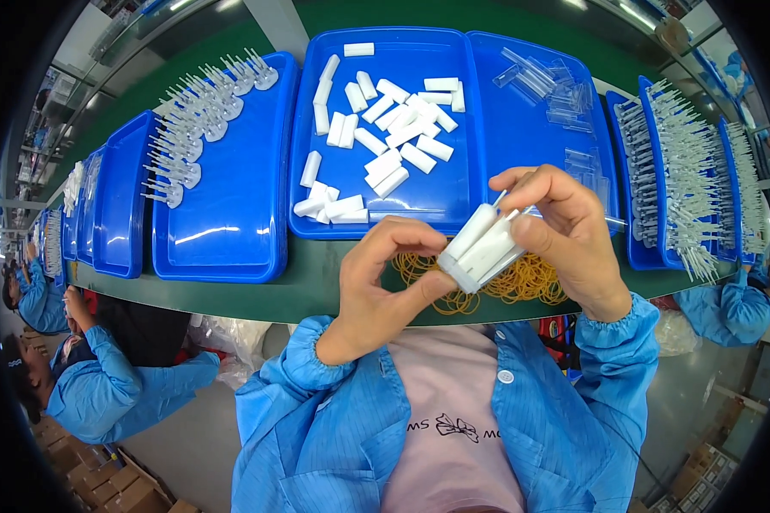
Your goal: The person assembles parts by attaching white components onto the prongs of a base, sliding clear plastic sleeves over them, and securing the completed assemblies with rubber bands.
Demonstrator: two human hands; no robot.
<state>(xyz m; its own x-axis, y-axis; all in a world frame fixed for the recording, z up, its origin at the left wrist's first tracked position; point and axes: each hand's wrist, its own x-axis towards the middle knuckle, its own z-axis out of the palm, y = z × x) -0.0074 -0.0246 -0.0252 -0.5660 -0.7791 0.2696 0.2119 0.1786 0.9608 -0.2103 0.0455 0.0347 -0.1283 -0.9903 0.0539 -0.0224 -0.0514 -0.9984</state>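
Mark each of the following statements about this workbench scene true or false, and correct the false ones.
1. Both hands grip a bundle of white plastic pieces. True: the left hand and the right hand hold it together.
2. The rubber bands lie inside a blue tray. False: they lie loose on the green table, under the hands.
3. The middle blue tray holds loose white blocks. True.
4. The trays are red. False: all are blue.
5. The tray at far right holds long thin white parts in rows. True.
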